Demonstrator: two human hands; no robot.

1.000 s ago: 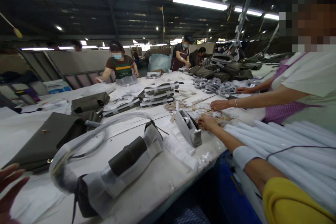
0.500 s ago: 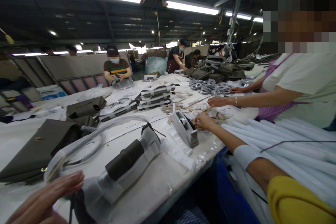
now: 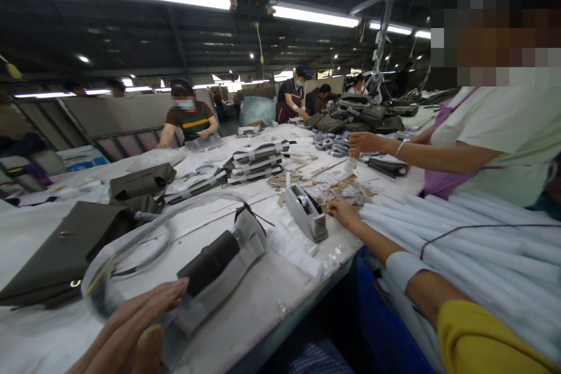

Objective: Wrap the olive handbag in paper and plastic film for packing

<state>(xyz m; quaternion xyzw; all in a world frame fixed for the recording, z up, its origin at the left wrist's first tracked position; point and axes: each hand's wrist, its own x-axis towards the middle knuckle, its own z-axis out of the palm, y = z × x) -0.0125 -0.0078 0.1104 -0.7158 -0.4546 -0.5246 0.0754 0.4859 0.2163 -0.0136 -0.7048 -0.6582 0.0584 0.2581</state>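
Note:
My left hand [image 3: 135,327] is at the lower left, its fingers stretched out over the near end of a dark grey-green strap [image 3: 209,261]. White wrapping sheet [image 3: 245,266] and clear film lie around the strap, which rests on the table. My right hand [image 3: 345,213] is at the edge of a pile of small paper and card pieces [image 3: 335,190], with its fingers drawn together. Whether a piece is between its fingertips is too small to tell. Just left of that hand stands a grey tape dispenser [image 3: 305,216]. White strips [image 3: 293,251] lie beside the dispenser.
A dark grey-green bag [image 3: 65,245] lies at the left, near a wrapped looped handle [image 3: 169,239]. Wrapped pieces are stacked [image 3: 256,163] mid-table. White tubes [image 3: 460,239] fill a blue bin [image 3: 381,310] at right. A co-worker's hand [image 3: 368,143] is above the table's right side.
My left hand has moved right, over the near end of the strap. My right hand stays by the paper pile, its fingers lower. The co-worker's hand has lifted with a small pale piece.

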